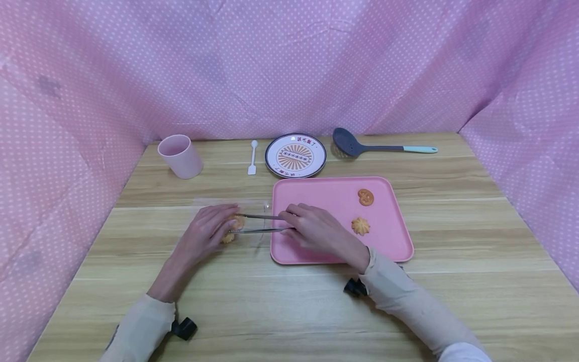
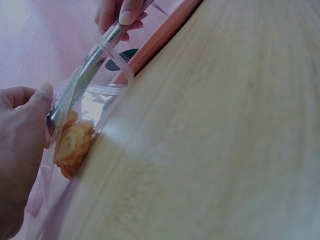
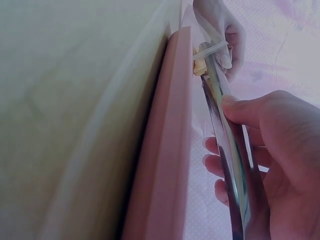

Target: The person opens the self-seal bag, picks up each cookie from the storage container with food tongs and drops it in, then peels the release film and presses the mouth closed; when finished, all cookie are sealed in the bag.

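Observation:
A clear plastic bag [image 2: 112, 90] with flower-shaped cookies [image 2: 72, 147] inside lies left of the pink tray [image 1: 316, 188]. At its far side my left hand [image 1: 205, 229] pinches the bag's film between thumb and fingers. My right hand [image 1: 316, 229], above the tray's left part, grips metal tongs [image 3: 232, 165], thumb on one arm and fingers on the other. The tongs' arms reach through the bag's opening, and their ends are beside the cookies. My left fingers partly cover those ends in the head view, so whether they touch a cookie is unclear.
On the tray are a pretzel-shaped cookie [image 1: 365, 197] and a flower-shaped cookie [image 1: 360, 226]. Along the table's back stand or lie a pink cup [image 1: 183, 160], a small white spoon [image 1: 253, 157], a patterned plate [image 1: 295, 156] and a dark slotted ladle [image 1: 347, 142]. Pink dotted cloth surrounds the table.

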